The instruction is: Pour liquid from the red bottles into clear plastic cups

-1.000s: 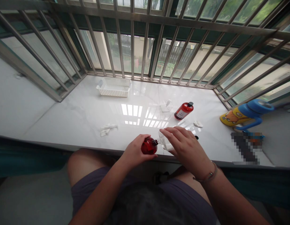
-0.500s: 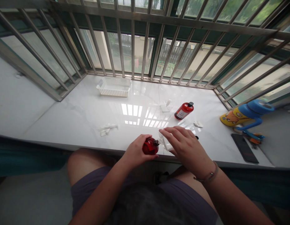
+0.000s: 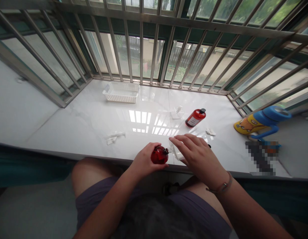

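My left hand (image 3: 141, 161) is wrapped round a red see-through bottle (image 3: 158, 156), tilted so that its dark neck points right. In my right hand (image 3: 197, 154) is a small clear container (image 3: 178, 154), partly covered by my fingers. Its narrow opening meets the neck of the red bottle; I cannot tell whether liquid is passing between them. Behind my right hand stands a second red bottle (image 3: 193, 121) with a black cap and a pale label. A small dark object (image 3: 209, 146) shows just past my right knuckles, mostly hidden.
On the white countertop (image 3: 76, 132) are a white perforated basket (image 3: 121, 98), a clear item (image 3: 177, 113) and crumpled white tissues (image 3: 115, 136). Another tissue (image 3: 210, 132) lies at right. A yellow and blue drinking bottle (image 3: 252, 122) stands near a pixelated patch. Metal window bars (image 3: 141, 56) close off the back.
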Available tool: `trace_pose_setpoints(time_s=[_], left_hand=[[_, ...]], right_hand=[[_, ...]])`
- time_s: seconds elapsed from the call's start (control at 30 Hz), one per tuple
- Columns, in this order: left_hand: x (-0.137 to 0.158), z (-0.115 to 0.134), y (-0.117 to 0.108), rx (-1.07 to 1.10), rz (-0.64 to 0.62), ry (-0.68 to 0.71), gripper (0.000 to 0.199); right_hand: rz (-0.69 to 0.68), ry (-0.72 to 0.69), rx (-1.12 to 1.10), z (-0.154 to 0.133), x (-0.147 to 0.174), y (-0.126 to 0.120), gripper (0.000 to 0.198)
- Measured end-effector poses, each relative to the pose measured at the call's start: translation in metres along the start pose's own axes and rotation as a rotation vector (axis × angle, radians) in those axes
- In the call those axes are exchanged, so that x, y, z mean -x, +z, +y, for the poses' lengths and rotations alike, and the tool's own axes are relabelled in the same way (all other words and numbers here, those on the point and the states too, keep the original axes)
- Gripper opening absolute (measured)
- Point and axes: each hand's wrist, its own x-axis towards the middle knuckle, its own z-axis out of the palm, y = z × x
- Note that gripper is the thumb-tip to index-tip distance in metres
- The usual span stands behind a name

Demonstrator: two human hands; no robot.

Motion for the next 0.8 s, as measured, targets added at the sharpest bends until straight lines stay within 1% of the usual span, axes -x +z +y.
trace_pose_setpoints(time_s=[0.37, 0.67, 0.8], left_hand=[[-0.0005, -0.0023, 0.0008, 0.019, 0.010, -0.002, 0.080], [-0.0004, -0.0038, 0.0016, 0.017, 0.012, 0.008, 0.080], [-0.0002, -0.0051, 0.0017, 0.017, 0.015, 0.010, 0.080]], right_hand=[[0.010, -0.011, 0.015, 0.0018, 0.0000, -0.0035, 0.070], [0.017, -0.027, 0.030, 0.0036, -0.0010, -0.0074, 0.068], [0.014, -0.032, 0.029, 0.0039, -0.0015, -0.0085, 0.071]])
